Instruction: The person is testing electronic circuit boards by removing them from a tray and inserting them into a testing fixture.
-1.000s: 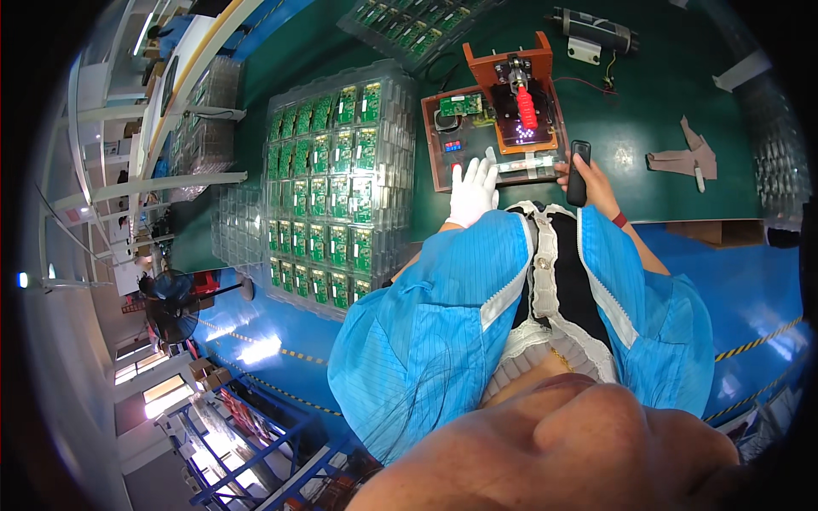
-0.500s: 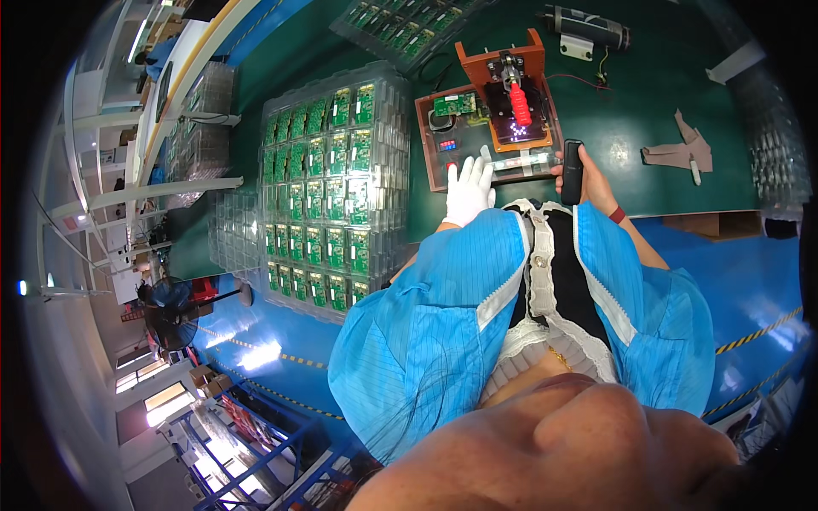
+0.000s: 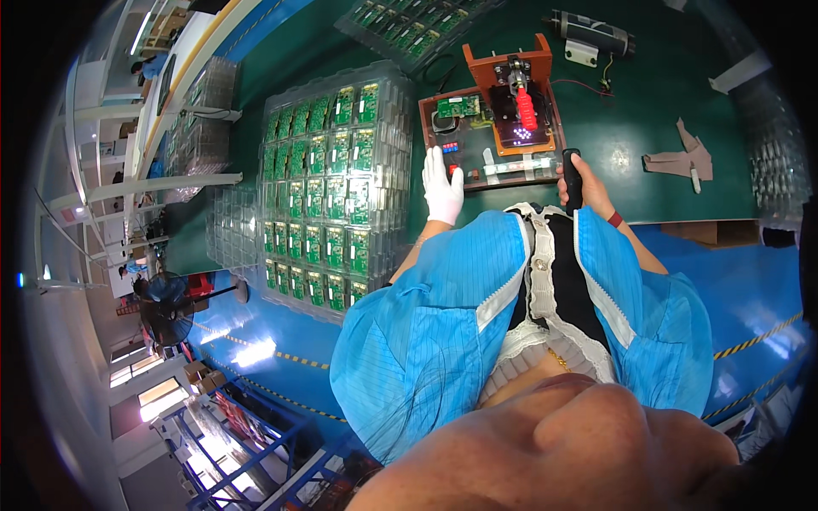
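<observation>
In a white glove, my left hand point(image 3: 443, 186) is at the front left corner of a brown test fixture box point(image 3: 470, 157), fingers stretched out with nothing in them. My right hand point(image 3: 591, 186) wraps round a slim black handheld device point(image 3: 572, 177) beside the box's front right corner. On the fixture, a red toggle clamp handle point(image 3: 527, 111) points toward me above a dark plate with small white lights. A green circuit board point(image 3: 458, 106) lies in the box's back left part. Along its front edge runs a clear tube-like strip point(image 3: 520, 166).
To the left stands a stack of clear plastic trays point(image 3: 394, 162) filled with green circuit boards. Another board tray point(image 3: 366, 41) lies farther back. A cylindrical motor point(image 3: 595, 34) with wires sits at the back right, and a greyish-pink glove point(image 3: 682, 163) lies on the right.
My left hand has moved left, from the front edge of the fixture to its corner. In my right hand the black device has tilted and dropped slightly toward me.
</observation>
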